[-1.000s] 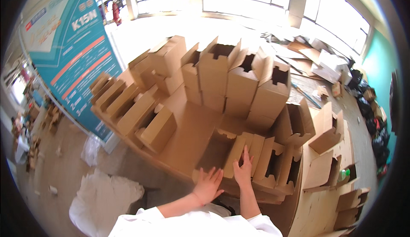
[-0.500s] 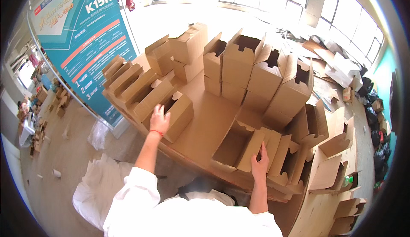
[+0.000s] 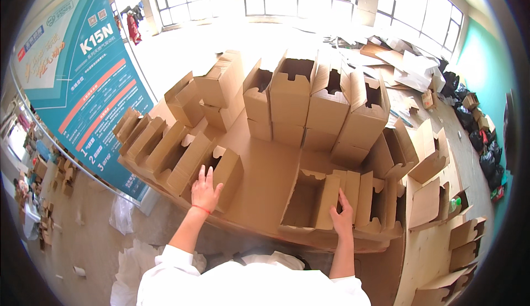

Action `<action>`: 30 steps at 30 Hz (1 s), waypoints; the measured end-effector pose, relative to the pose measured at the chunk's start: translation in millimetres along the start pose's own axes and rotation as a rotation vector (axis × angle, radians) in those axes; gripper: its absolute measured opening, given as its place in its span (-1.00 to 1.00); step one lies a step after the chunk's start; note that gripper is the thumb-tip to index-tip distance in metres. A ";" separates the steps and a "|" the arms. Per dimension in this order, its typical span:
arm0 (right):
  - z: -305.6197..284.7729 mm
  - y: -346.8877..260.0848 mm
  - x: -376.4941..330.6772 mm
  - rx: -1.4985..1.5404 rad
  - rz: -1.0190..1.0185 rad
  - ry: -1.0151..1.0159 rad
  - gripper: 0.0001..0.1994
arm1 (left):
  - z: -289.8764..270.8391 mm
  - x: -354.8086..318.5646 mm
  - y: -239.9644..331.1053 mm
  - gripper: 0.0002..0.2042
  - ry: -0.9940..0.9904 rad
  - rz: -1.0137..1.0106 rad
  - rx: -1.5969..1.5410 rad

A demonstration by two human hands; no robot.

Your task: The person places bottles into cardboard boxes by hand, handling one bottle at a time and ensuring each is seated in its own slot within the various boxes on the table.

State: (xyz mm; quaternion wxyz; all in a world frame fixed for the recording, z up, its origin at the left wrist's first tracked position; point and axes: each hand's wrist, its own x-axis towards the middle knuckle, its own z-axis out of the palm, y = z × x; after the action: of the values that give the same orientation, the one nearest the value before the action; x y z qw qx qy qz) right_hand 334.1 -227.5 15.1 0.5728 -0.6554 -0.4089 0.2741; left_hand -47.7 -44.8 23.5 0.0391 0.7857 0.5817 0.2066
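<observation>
Open-topped brown cardboard boxes stand in groups on a cardboard-covered table [image 3: 265,165]. My left hand [image 3: 205,192], with a red string round the wrist, is at the near end of a cardboard box [image 3: 228,178] at the right end of the left row. Its fingers are stretched and spread against the cardboard. On the right, my right hand [image 3: 343,215] has its fingers extended along the side of a wide open box [image 3: 301,201] near the front edge. Its fingertips touch the carton there; part of the thumb side is hard to make out.
Taller boxes [image 3: 290,99] stand stacked at the back middle, and two more [image 3: 221,80] at the back left. Further open boxes [image 3: 428,206] sit on a wooden board at right. A teal banner [image 3: 96,96] rises at left. Black bags [image 3: 486,151] lie along the right wall.
The whole view has turned, so the table sits lower and straighter. My left hand's fingers are spread wider at the same box. My right hand stays by its box.
</observation>
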 end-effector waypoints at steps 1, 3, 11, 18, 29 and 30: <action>2.8 -0.5 0.3 0.005 0.004 0.001 -0.39 | 8.9 -4.7 -6.1 -0.37 0.056 0.022 0.064; 1.8 -0.3 -0.6 0.002 0.018 0.005 -0.39 | 11.2 -5.0 -7.9 -0.41 -0.012 -0.046 -0.013; 0.7 7.7 0.6 -0.005 0.000 0.009 -0.39 | 1.1 35.8 -17.3 -0.63 -0.518 -0.140 -0.534; -1.2 3.2 -1.3 -0.038 -0.005 0.007 -0.39 | 71.8 46.5 -66.2 -0.67 -0.989 0.076 0.671; -3.4 11.4 -0.2 -0.001 -0.009 0.014 -0.39 | 120.7 43.7 -137.8 -0.57 -0.984 -0.034 0.191; -3.8 13.0 0.5 0.005 -0.014 0.013 -0.39 | 126.3 40.0 -147.1 -0.57 -0.963 -0.023 0.166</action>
State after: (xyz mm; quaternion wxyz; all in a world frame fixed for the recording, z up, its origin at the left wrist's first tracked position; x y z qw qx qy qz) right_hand 340.4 -229.2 3.2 0.5789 -0.6530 -0.4091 0.2669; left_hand -123.5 62.2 -124.9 0.2432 0.7859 0.5208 -0.2280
